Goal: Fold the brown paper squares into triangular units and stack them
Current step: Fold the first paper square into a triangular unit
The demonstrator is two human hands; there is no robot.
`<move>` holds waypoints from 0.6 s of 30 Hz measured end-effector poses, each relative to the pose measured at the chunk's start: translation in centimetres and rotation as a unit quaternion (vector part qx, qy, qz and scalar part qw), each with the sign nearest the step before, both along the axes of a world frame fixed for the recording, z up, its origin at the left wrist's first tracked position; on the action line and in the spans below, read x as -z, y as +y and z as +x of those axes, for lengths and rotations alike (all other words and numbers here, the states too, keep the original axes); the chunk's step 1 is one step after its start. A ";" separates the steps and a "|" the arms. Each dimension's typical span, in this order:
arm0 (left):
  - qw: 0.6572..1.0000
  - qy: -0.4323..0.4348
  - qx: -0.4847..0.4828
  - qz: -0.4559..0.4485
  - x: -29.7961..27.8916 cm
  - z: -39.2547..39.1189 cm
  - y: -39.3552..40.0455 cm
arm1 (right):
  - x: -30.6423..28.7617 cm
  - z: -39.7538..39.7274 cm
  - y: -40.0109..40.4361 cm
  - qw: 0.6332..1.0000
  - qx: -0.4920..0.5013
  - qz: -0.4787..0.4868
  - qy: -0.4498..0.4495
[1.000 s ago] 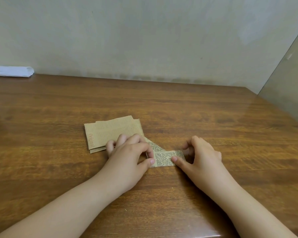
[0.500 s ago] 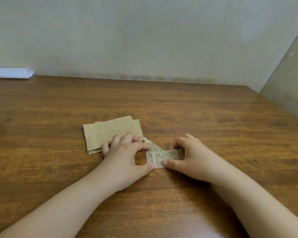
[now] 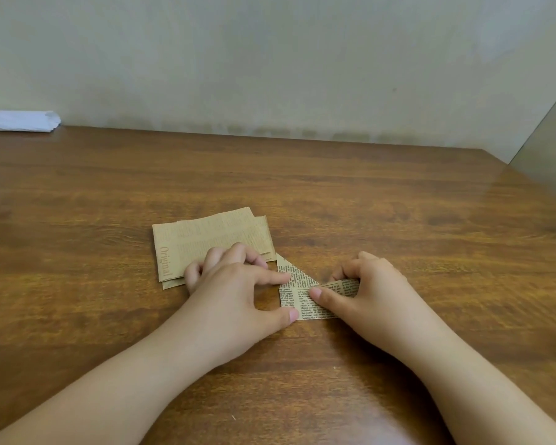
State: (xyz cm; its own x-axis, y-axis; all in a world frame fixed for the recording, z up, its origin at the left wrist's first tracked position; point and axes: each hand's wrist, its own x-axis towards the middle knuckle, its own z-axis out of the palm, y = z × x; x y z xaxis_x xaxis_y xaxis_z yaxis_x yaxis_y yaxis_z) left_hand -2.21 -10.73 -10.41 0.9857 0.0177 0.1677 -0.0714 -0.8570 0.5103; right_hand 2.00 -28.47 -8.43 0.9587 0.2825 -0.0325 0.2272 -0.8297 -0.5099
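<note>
Since the earlier frame the right hand (image 3: 363,292) has slid inward over the printed strip, its thumb now lying across the middle of the paper unit (image 3: 297,292) where a half-second ago it only touched the near edge, and the right end of the strip is tucked under its curled fingers. Just right of the paper stack (image 3: 203,242), touching its near right corner, the unit lies flat on the table (image 3: 398,203), its left end already turned up into a sloping flap. Index fingertip and thumb of the left hand (image 3: 235,293) press on the unit's left edge, while the other fingers curl down onto the stack. Right thumb and fingers pinch the strip's right end, apparently lifting it for the matching fold. Judging by its look, the paper is thin, light and soft; it should crease sharply but shift easily, so it is best pinned near the centre line and taken by the free end. Far left of the stack, against the wall, rests a white folded cloth (image 3: 21,121).
</note>
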 end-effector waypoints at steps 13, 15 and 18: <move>1.000 0.009 -0.006 0.005 0.0 0.1 0.0 | 0.0 -0.1 -0.1 1.000 -0.001 0.014 0.004; 1.000 0.009 -0.007 0.005 0.1 0.2 0.0 | 0.0 -0.1 -0.1 1.000 0.003 0.009 0.001; 1.000 0.001 -0.012 0.006 0.2 0.1 -0.1 | 0.1 0.0 -0.1 1.000 0.007 0.000 -0.004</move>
State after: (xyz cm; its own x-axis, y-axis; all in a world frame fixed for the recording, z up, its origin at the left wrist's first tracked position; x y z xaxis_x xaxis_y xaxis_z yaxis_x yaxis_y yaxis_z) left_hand -2.10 -10.83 -10.62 0.9855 0.0392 0.1654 -0.0496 -0.8645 0.5002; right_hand 1.99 -28.52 -8.54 0.9626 0.2698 -0.0241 0.2207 -0.8329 -0.5075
